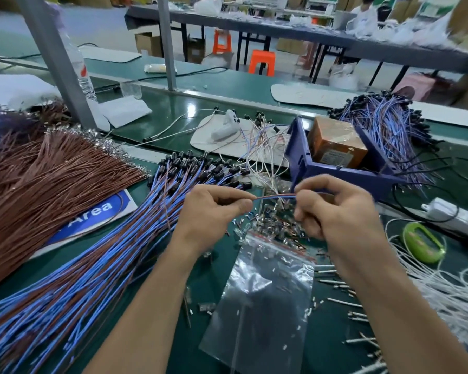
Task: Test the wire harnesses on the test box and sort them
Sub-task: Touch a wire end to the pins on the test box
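A thin blue and brown wire harness [274, 197] stretches between my two hands above the green bench. My left hand [214, 209] pinches its left end between thumb and forefinger. My right hand [333, 209] pinches the right end, fingers curled. A big fan of blue-and-brown harnesses with black end caps [135, 225] lies to the left of my hands. A second heap of such harnesses [387, 125] lies at the back right. An orange-brown box [335, 143] sits inside a blue plastic bin [303, 160] just beyond my hands.
A thick bundle of brown wires [38, 179] covers the left. A clear zip bag [262, 298] and several loose small terminals [276, 225] lie below my hands. White wires [449, 287] and a green tape dispenser [423, 242] sit right. A white pad with loose harnesses [243, 139] lies behind.
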